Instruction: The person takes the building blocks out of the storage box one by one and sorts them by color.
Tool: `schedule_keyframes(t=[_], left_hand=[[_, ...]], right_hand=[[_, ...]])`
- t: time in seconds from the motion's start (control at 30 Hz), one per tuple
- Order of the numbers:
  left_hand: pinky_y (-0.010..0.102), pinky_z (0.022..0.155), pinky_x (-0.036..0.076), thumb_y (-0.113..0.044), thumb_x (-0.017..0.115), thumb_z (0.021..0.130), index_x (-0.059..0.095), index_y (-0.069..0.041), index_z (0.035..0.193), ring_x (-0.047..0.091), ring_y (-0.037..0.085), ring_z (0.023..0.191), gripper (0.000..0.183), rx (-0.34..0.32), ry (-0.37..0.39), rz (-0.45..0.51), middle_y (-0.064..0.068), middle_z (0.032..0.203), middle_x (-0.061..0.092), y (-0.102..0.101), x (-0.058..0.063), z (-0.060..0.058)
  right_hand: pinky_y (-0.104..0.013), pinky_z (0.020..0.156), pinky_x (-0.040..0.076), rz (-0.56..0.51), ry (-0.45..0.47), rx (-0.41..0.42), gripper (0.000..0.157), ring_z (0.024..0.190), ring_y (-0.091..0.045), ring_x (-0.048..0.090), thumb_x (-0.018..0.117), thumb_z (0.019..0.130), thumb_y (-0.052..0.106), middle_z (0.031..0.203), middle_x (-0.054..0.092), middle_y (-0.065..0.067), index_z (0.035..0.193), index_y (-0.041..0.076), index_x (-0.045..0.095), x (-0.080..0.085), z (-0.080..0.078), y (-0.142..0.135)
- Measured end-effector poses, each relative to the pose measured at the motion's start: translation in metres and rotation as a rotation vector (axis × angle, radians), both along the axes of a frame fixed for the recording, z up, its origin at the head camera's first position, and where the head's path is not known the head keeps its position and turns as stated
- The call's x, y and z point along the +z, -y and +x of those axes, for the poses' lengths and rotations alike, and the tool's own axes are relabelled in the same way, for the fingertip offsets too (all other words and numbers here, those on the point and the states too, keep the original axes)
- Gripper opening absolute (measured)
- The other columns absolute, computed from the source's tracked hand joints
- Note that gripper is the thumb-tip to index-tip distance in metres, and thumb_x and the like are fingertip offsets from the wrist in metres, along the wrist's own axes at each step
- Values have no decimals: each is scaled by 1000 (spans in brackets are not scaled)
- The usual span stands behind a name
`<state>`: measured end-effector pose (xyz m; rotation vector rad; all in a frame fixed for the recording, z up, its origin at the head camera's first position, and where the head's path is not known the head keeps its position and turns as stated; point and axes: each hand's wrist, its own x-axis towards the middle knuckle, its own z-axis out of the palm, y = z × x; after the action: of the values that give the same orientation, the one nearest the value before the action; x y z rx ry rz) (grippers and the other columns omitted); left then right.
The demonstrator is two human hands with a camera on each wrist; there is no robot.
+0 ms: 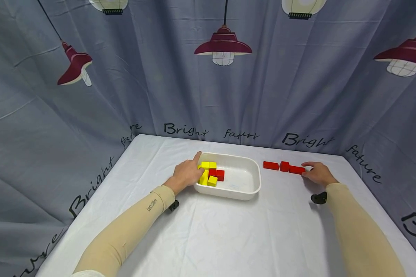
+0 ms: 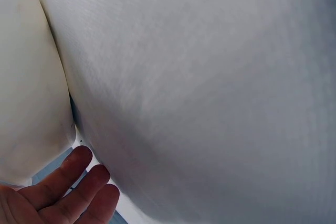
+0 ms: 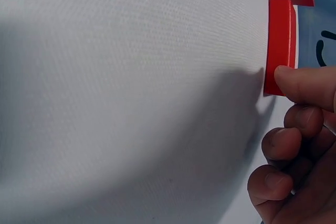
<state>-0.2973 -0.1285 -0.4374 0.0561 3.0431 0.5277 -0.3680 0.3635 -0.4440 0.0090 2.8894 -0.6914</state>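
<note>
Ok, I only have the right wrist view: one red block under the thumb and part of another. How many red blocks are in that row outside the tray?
Observer: Three: the gripped block at the right hand, the middle block and the far-left block.
Operator: Where's the left hand?
Observer: The left hand is at the left end of the white tray.
Operator: Anything inside the tray?
Observer: Yes, yellow blocks and tray red blocks, grouped toward its left end.
</note>
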Motion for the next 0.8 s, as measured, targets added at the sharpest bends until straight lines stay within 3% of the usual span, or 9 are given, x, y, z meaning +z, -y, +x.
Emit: schedule_keyframes(t=[0.33, 0.6, 0.8], left_hand=[[40, 74, 51, -40, 49, 100, 18, -23, 162, 60, 24, 84, 72, -1, -3, 7, 13, 116, 69, -1, 1, -1], [41, 77, 52, -40, 49, 100, 18, -24, 162, 60, 24, 85, 71, 5, -1, 3, 14, 119, 69, 0, -1, -1], [42, 79, 53, -40, 48, 100, 18, -23, 163, 60, 24, 85, 71, 8, 3, 6, 14, 120, 69, 0, 0, 0]], right_hand=[[-60, 92, 45, -14, -13, 26, 54, 105, -46, 48, 63, 95, 20, 124, 51, -35, 140, -6, 50, 8, 1, 4], [-39, 75, 46, -30, -26, 69, 51, 91, -34, 51, 64, 95, 20, 103, 59, -23, 139, -4, 53, 22, 3, 21], [-34, 69, 47, -23, -46, 96, 50, 86, -30, 53, 66, 94, 22, 97, 59, -19, 137, -2, 56, 30, 3, 31]])
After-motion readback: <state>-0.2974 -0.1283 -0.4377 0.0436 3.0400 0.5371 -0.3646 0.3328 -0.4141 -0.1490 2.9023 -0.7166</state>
